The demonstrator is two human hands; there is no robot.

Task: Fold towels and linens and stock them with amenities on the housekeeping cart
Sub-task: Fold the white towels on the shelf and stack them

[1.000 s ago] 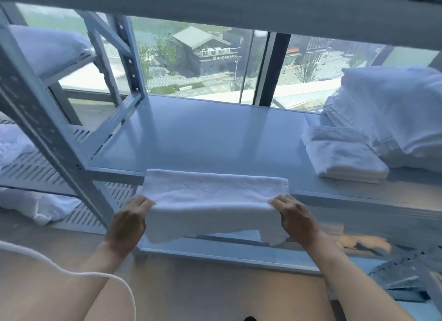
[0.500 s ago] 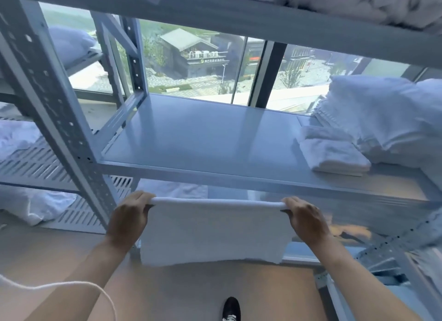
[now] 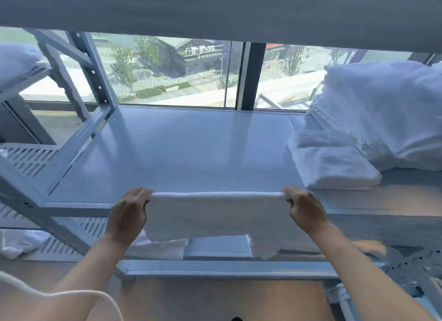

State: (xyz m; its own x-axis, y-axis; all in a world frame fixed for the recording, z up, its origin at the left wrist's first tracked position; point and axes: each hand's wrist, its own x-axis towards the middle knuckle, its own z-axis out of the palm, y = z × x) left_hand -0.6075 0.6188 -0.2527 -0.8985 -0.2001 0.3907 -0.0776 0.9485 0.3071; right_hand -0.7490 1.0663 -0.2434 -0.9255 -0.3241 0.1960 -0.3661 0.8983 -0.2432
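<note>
At the front edge of the shelf [image 3: 191, 153], head view: the left hand [image 3: 128, 214] and right hand [image 3: 305, 211] are well apart, each clamped on one end of the towel [image 3: 215, 215]. The towel's folded top edge is drawn taut between them just above the shelf lip; the rest hangs down in front of the shelf, with the lower right corner drooping further than the left.

Orientation: the long axis runs left to right, parallel to the shelf's front edge. The fold faces up and toward the window; the loose edges point to the floor.

Procedure, as judged: the step in hand is laying the towel on the shelf for its next fold.
- Keep the top edge taut and level.
- Carry it forward over the shelf so the hanging part drags flat onto it.
- Square the uneven lower corners before folding.
- Leave room beside the folded towels [image 3: 334, 167] at the right.
</note>
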